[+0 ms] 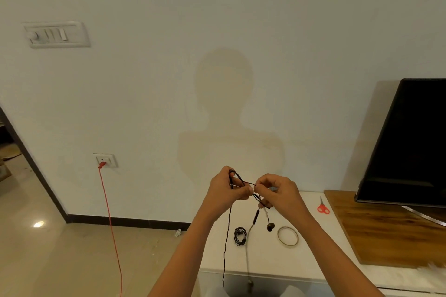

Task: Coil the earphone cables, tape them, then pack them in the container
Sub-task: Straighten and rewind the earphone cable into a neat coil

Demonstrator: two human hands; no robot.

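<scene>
A black earphone cable (227,229) is held up above a white cabinet top (265,255). My left hand (225,188) pinches a loop of it near the top. My right hand (277,191) pinches the cable close beside it, fingers almost touching the left hand's. One long strand hangs down past the cabinet's front edge. An inline remote and an earbud (270,226) dangle under my right hand. A coiled black earphone (240,236) lies on the cabinet top. A roll of clear tape (287,236) lies to its right. No container is in view.
Red-handled scissors (323,207) lie at the back right of the white top. A wooden board (386,226) carries a black TV (410,142) at the right. A red cord (111,224) runs from a wall socket (105,160) down to the tiled floor at the left.
</scene>
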